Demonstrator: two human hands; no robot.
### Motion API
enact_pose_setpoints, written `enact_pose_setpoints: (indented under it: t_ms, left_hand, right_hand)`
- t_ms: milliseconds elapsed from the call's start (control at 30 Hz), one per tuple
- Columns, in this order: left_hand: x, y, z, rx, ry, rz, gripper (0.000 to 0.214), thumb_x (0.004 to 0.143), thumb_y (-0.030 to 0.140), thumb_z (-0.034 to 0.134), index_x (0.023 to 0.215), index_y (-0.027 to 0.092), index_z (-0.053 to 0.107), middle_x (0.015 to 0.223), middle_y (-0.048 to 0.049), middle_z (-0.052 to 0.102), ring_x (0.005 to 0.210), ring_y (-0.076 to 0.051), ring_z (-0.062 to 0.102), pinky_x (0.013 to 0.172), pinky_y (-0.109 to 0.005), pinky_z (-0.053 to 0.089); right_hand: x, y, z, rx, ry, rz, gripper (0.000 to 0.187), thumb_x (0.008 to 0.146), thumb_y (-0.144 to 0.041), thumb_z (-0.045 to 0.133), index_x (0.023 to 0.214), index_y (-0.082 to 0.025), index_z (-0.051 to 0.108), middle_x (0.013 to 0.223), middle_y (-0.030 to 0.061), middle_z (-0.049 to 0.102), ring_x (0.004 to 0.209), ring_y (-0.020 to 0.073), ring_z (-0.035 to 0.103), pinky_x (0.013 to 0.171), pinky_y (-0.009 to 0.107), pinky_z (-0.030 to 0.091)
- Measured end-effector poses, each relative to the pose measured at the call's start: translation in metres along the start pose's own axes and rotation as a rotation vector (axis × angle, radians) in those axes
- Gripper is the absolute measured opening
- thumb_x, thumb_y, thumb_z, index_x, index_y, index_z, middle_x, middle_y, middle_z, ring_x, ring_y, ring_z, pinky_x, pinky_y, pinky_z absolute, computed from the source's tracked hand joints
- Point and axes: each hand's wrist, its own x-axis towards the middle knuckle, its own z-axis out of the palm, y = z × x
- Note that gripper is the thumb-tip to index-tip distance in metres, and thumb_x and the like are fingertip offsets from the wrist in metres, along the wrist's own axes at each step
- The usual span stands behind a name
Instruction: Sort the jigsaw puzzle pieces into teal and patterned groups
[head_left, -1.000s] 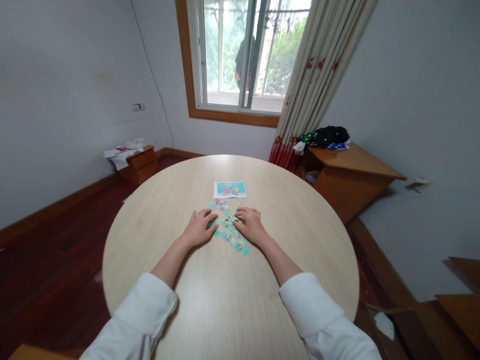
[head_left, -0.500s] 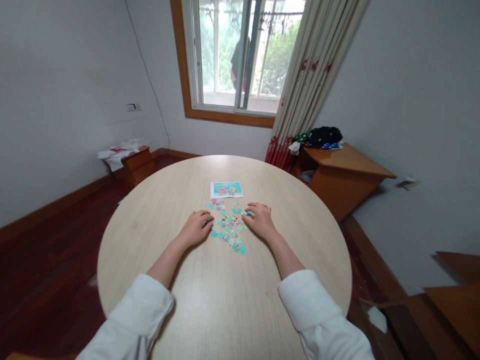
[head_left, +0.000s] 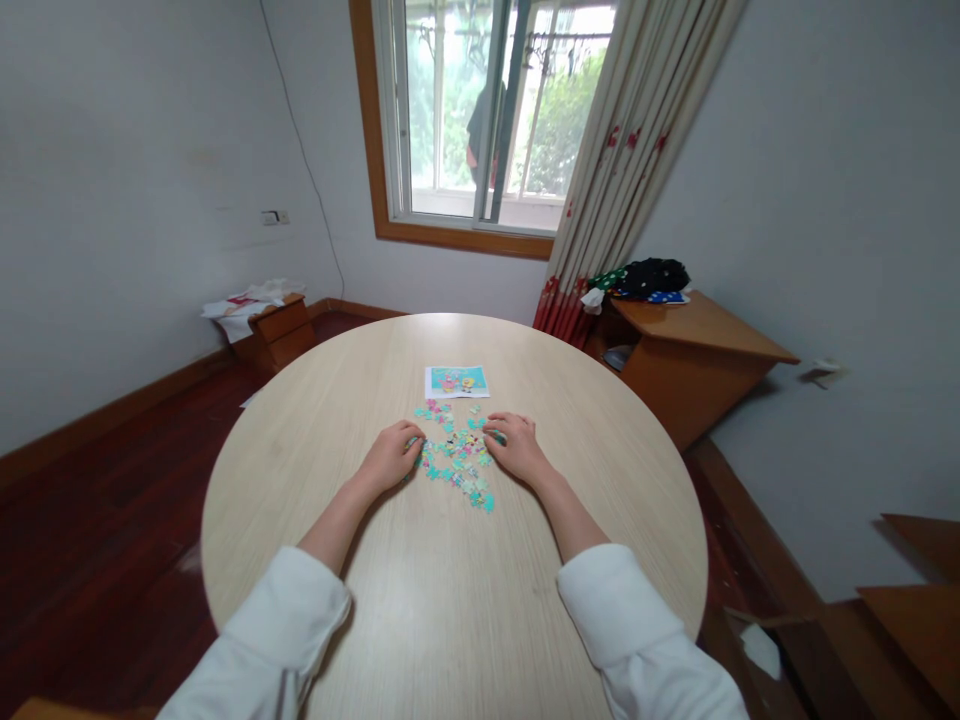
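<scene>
Small jigsaw puzzle pieces [head_left: 461, 446], mostly turquoise with some pink, yellow and pale ones, lie in a loose heap on the round table. At the heap's left edge rests my left hand [head_left: 391, 455], its fingers curled and the thumb drawn in towards them. Whatever lies between those fingertips is hidden. My right hand [head_left: 516, 445] is at the right edge, fingers bent but apart, the tips touching or just above the outer pieces. Beyond the heap lies a printed picture [head_left: 458, 381] of cartoon figures on a turquoise ground.
The round pale wooden table [head_left: 442, 600] stands before me. A tilted brown desk [head_left: 697, 330] with dark clothes [head_left: 654, 275] on it is at the right, beside a curtain [head_left: 626, 150]. A small cabinet [head_left: 281, 325] sits at the left wall, and a window [head_left: 480, 120] is ahead.
My left hand's fingers have drawn closer together at the heap's edge. My right hand has dipped slightly, its fingers still apart. The whole view has shifted a little.
</scene>
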Motion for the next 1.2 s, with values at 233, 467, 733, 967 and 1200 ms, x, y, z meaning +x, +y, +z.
enact_pose_setpoints:
  t_ms: [233,467,733,967,1200]
  left_hand:
    - [0.001,-0.002,0.002,0.007,0.014,-0.003,0.028,0.086,0.024,0.041,0.087,0.016,0.067,0.096,-0.01,0.066,0.09,-0.02,0.062,0.085,-0.034,0.049]
    - [0.009,0.002,0.011,0.123,0.075,-0.058,0.029,0.089,0.027,0.041,0.1,0.017,0.066,0.113,-0.0117,0.064,0.108,-0.022,0.059,0.099,-0.04,0.044]
    - [0.007,0.01,0.014,0.269,-0.097,-0.1,0.04,0.092,0.03,0.037,0.128,0.018,0.051,0.143,-0.0152,0.045,0.136,-0.028,0.036,0.111,-0.06,0.018]
    - [0.008,0.014,0.008,0.283,-0.123,-0.115,0.033,0.09,0.024,0.039,0.118,0.02,0.056,0.133,-0.0142,0.055,0.127,-0.026,0.047,0.11,-0.061,0.019]
    - [0.009,0.013,0.007,0.276,-0.019,-0.102,0.028,0.09,0.024,0.038,0.102,0.021,0.063,0.106,-0.0099,0.067,0.105,-0.023,0.06,0.107,-0.05,0.031]
  right_hand:
    - [0.004,-0.011,0.01,-0.075,-0.033,0.043,0.036,0.093,-0.026,0.04,0.123,-0.018,0.058,0.134,0.0126,0.055,0.127,0.0223,0.046,0.105,0.045,0.029]
    - [0.013,-0.026,0.022,-0.214,-0.22,0.094,0.052,0.096,-0.041,0.035,0.141,-0.016,0.039,0.15,0.0172,0.033,0.141,0.0291,0.025,0.111,0.056,0.016]
    - [0.009,-0.045,0.027,-0.121,-0.327,-0.154,0.045,0.095,-0.04,0.041,0.137,-0.024,0.047,0.148,0.011,0.039,0.138,0.0255,0.033,0.111,0.054,0.019]
    - [0.019,-0.054,0.038,-0.054,-0.156,-0.152,0.033,0.096,-0.026,0.04,0.121,-0.021,0.06,0.132,0.0114,0.056,0.126,0.0191,0.047,0.106,0.04,0.032]
    - [0.027,-0.054,0.046,-0.132,-0.272,-0.101,0.048,0.097,-0.036,0.037,0.141,-0.018,0.04,0.151,0.0128,0.033,0.142,0.0256,0.024,0.112,0.053,0.016]
